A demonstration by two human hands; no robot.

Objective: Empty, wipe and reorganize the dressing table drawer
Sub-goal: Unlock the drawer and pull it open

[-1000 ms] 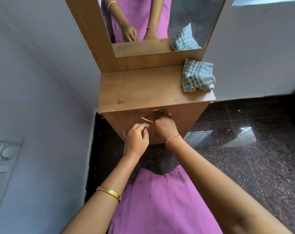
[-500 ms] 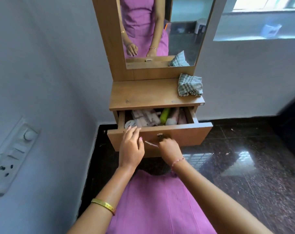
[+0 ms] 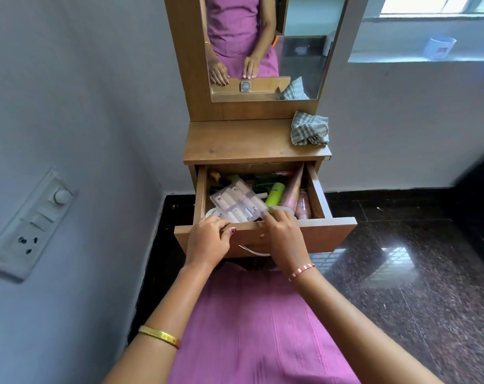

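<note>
Wooden drawer (image 3: 329, 231) is open, so I curl my left hand (image 3: 207, 242) on its front to steady it while my right hand (image 3: 283, 231) pinches the clear box (image 3: 236, 202) to lift it.

The far part of the drawer (image 3: 315, 189) lies under the tabletop (image 3: 252, 142), in shadow; the things there are too dark to name. A clear case (image 3: 236, 202) covers most of a white jar (image 3: 216, 213) at the near left, whose print is too small to read. The right hand (image 3: 283, 234) hides the near end of the case and most of the handle (image 3: 252, 250); whether its fingertips pinch the case cannot be told. The left hand (image 3: 207, 239) lies over the drawer front, its fingertips hidden. The mirror (image 3: 299, 51) is cut off by the top edge. The tub (image 3: 439, 48) on the sill bears an unreadable label. The far right floor is blurred.
</note>
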